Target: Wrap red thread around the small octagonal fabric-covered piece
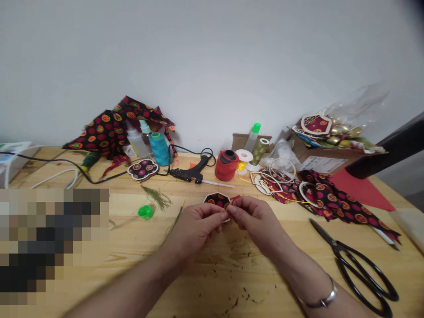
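An octagonal ornament (217, 199) with a pale rim and dark patterned fabric shows just behind my fingers, partly hidden by them. My left hand (202, 223) is closed in a pinch at its lower edge. Close against it, my right hand (253, 216) pinches a small piece of red cord (235, 199) between thumb and forefinger. The fingertips of both hands nearly meet and cover the spot where cord and ornament come together. A silvery bracelet (324, 298) circles the right wrist.
Behind the hands stand a glue gun (192, 171), a red thread spool (227, 165) and a teal spool (159, 149). Black scissors (351, 265) lie at right. A green cap (145, 212) and a tasselled ornament (143, 168) are at left. Patterned fabric (112, 123) leans by the wall.
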Demonstrator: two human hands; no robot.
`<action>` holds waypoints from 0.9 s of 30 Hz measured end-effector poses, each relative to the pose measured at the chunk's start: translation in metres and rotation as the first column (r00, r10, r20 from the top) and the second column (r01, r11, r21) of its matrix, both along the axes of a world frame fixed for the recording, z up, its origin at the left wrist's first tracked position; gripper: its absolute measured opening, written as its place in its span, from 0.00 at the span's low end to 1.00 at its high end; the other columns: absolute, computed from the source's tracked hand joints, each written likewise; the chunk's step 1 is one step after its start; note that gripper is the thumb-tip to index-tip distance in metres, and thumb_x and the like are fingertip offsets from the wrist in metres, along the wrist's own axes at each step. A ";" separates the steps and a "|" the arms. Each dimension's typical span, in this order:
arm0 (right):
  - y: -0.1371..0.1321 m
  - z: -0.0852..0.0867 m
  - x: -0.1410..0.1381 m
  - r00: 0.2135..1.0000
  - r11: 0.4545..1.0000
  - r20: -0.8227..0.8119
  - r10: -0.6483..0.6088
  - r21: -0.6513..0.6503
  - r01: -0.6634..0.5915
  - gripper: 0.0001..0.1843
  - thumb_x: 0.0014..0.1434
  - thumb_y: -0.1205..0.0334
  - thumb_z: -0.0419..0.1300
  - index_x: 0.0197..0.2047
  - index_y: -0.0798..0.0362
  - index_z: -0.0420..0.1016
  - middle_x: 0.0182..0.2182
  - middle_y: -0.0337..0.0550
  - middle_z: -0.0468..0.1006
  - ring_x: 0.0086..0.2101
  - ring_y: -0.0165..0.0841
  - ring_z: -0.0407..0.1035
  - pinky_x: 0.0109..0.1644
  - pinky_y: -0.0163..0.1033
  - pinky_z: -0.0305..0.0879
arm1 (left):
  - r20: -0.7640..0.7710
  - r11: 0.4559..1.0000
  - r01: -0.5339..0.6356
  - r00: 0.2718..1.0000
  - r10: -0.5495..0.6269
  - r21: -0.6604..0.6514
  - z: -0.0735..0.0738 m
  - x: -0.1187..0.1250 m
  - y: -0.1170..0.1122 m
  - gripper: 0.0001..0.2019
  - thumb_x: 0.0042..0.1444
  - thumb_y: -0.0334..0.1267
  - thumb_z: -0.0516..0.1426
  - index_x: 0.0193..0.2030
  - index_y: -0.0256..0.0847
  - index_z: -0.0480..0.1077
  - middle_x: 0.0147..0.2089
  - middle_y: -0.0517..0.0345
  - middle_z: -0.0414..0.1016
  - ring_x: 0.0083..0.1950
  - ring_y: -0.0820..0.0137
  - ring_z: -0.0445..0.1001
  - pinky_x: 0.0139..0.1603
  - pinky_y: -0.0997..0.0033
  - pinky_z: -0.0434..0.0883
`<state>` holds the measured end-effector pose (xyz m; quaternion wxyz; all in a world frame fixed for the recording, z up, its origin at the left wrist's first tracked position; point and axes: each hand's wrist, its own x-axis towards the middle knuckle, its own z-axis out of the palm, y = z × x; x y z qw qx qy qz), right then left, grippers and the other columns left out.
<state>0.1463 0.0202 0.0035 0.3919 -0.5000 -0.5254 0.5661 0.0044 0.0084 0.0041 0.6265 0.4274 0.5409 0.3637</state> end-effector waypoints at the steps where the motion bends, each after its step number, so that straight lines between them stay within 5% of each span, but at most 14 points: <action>1: 0.000 0.000 0.000 1.000 1.000 0.005 0.000 0.000 0.000 0.06 0.48 0.63 0.58 0.23 0.56 0.67 0.17 0.31 0.62 0.18 0.22 0.52 0.21 0.30 0.48 | 0.003 1.000 0.004 1.000 -0.004 -0.001 -0.001 0.000 0.000 0.09 0.43 0.42 0.59 0.25 0.37 0.71 0.16 0.67 0.61 0.16 0.81 0.53 0.17 0.79 0.47; 14: 0.001 0.004 -0.001 0.999 1.000 -0.029 0.020 0.010 -0.019 0.02 0.45 0.71 0.58 0.25 0.57 0.68 0.22 0.35 0.69 0.25 0.25 0.63 0.32 0.32 0.59 | 0.037 1.000 0.027 0.999 -0.027 -0.013 -0.003 0.000 0.000 0.10 0.45 0.42 0.58 0.26 0.36 0.69 0.16 0.68 0.58 0.16 0.82 0.51 0.16 0.80 0.46; 27: 0.001 0.000 0.001 0.999 0.999 -0.045 0.026 0.031 -0.024 0.02 0.46 0.70 0.57 0.27 0.56 0.69 0.23 0.36 0.71 0.25 0.26 0.63 0.31 0.33 0.59 | 0.059 0.998 0.055 0.997 -0.053 -0.036 -0.006 -0.001 0.002 0.11 0.44 0.44 0.58 0.25 0.36 0.68 0.16 0.69 0.59 0.15 0.83 0.51 0.16 0.80 0.46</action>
